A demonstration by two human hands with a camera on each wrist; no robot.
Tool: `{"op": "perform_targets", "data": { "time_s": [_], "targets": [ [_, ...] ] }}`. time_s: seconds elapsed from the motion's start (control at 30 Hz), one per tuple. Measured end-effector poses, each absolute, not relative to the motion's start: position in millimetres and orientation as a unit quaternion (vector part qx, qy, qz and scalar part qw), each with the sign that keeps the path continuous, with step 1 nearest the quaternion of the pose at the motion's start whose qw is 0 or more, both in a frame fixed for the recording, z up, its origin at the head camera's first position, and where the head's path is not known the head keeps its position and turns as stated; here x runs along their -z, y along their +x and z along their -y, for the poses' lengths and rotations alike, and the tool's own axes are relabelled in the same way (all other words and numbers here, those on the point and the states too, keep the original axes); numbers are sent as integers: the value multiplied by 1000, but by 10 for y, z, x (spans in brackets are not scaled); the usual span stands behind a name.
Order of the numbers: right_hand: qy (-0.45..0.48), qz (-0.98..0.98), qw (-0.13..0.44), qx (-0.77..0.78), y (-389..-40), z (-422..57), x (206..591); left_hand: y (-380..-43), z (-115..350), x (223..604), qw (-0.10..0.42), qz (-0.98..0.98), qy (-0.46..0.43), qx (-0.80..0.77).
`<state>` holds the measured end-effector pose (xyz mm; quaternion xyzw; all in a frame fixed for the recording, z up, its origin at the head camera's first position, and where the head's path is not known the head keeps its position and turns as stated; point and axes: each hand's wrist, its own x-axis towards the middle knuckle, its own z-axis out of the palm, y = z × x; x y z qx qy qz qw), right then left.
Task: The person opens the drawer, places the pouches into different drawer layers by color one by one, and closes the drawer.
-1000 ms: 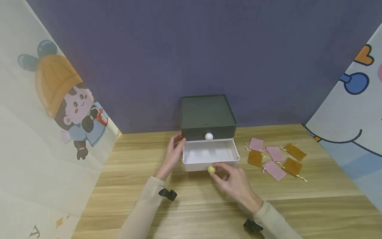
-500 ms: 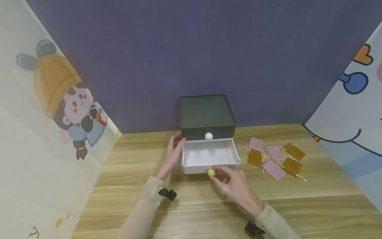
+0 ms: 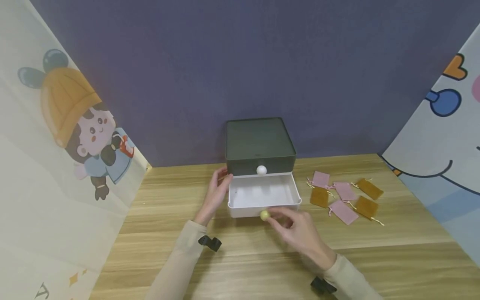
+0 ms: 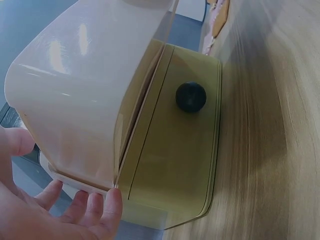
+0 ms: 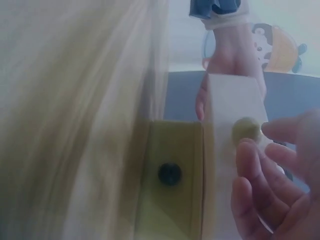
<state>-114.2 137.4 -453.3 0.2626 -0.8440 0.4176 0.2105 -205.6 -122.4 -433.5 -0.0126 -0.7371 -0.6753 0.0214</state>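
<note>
A small stacked drawer cabinet has a dark green top drawer (image 3: 240, 167) with a white knob (image 3: 261, 170). Below it, a white drawer (image 3: 247, 211) stands pulled out, its inside bare apart from tiny dark specks. My right hand (image 3: 300, 233) pinches the yellow-green knob (image 3: 264, 215) on that drawer's front between thumb and forefinger. At the cabinet's left side rests my left hand (image 3: 216, 192), its fingertips (image 4: 112, 197) on the side wall. The left wrist view shows a yellow-green bottom drawer (image 4: 165, 165) with a dark knob (image 4: 190, 97), pushed in.
Several pink drawstring pouches (image 3: 343, 212) and brown drawstring pouches (image 3: 366, 207) lie on the wooden table (image 3: 168, 208) to the cabinet's right. A dark blue wall (image 3: 187, 83) rises behind, with cartoon-printed panels (image 3: 22, 166) at both sides.
The white drawer has slid slightly farther out toward me, drawn by my right hand on its knob. My left hand has stayed at the cabinet's side.
</note>
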Motion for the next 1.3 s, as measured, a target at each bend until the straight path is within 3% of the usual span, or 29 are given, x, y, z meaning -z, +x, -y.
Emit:
{"op": "perform_targets", "data": {
  "time_s": [0.4,0.77,1.3],
  "targets": [
    [248,822,275,-433,-1237,-1615,4319,-2062,1253,4370,21,739,-24,673],
    [162,828,208,-495,-1344,-1836,4214,-2049,1254,4359,20,730,-27,682],
    [114,838,181,-502,-1481,-2063,4197,-2046,1251,4392,27,723,-30,690]
  ]
}}
